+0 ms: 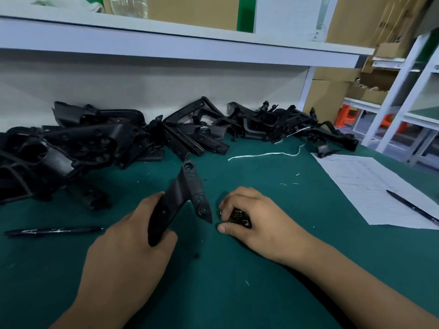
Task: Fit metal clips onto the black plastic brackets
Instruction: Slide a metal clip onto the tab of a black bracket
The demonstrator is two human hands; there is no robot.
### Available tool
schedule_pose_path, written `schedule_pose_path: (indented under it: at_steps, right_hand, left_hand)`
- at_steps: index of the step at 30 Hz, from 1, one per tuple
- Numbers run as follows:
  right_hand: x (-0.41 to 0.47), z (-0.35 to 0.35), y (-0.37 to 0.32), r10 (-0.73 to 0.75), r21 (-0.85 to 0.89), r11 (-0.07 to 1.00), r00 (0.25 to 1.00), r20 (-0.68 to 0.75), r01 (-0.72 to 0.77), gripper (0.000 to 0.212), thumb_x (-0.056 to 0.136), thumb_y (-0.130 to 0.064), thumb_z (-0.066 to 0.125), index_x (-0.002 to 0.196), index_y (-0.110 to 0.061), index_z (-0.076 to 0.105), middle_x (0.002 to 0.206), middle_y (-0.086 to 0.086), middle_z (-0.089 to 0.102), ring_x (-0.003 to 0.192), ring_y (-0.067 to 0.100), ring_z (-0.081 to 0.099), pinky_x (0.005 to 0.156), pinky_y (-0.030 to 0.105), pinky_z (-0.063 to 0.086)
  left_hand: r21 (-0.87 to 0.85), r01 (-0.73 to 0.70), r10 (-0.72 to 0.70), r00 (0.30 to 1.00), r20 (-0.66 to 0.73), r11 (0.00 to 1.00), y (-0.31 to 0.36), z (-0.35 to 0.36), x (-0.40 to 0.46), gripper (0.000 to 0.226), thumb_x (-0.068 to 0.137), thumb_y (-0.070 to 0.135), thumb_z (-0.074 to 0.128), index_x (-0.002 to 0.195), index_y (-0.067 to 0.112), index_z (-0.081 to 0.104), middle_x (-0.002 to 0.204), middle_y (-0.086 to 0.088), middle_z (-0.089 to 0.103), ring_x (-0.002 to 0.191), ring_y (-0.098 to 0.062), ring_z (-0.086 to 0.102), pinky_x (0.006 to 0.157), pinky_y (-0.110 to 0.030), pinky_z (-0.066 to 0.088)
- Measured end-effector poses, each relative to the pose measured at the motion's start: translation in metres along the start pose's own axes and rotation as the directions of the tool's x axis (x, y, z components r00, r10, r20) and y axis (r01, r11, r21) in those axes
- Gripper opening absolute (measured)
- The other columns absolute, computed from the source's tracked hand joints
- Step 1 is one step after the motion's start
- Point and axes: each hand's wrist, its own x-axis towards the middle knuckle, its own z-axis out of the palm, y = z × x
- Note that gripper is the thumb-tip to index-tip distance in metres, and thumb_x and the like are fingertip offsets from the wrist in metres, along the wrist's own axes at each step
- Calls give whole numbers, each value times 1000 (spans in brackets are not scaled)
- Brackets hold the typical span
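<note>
Near the front edge of the green table (261,269), the left hand (123,252) is gripping a black plastic bracket (183,198) upright while the right hand (256,222) is pinching small metal clips (238,217) beside its lower tip, probably readying one for alignment and pressing on.

The right hand (251,222) curls over a small cluster of dark, glinting parts (240,217), mostly hidden, so their shape cannot be told. The left hand (133,243) covers the lower end of a black bracket (183,198). At the right edge, a pen (413,207) is cut off; writing on the sheet of paper (361,184) is too small to read.
</note>
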Motion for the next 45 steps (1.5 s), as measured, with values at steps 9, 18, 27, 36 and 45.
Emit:
schedule_pose_path:
  at_steps: [9,18,27,36,45]
  right_hand:
    - [-2,-10,6,19,-6,1000,1000,15,-19,9,93,-33,76,96,-30,69,109,-19,58,116,6,53,100,17,38]
    - [-2,-11,26,240,281,945,936,-259,-165,34,103,-7,55,94,-34,73,102,-14,71,102,5,63,85,13,42]
    - [-4,-13,22,43,192,981,992,-118,-20,55,93,17,50,89,-28,80,105,-10,69,110,16,63,95,26,47]
    - [-3,-24,32,182,112,980,967,-176,-164,37,93,4,65,89,-30,80,97,-14,68,93,6,63,81,11,43]
    - [-1,-20,35,273,24,962,951,-148,-273,15,86,-40,81,79,-34,70,89,-9,55,82,3,53,71,13,38]
  left_hand:
    - [-37,19,-19,1000,-2,999,-3,0,-1,48,86,46,57,131,53,42,69,13,62,59,-7,59,54,-31,45]
    - [-83,40,-42,999,-17,996,-7,1,0,39,83,47,55,121,52,45,67,14,63,59,-6,59,56,-32,46]
    - [-98,37,-39,999,-19,995,-8,2,1,37,83,47,56,118,54,45,64,14,63,54,-6,59,54,-32,48]
    - [-93,26,-29,999,-31,995,-10,3,1,34,84,46,59,114,55,44,66,14,63,58,-5,59,55,-31,47]
    - [-85,34,-36,999,-20,996,-9,4,2,37,84,47,59,117,54,44,70,14,64,62,-7,60,62,-35,51]
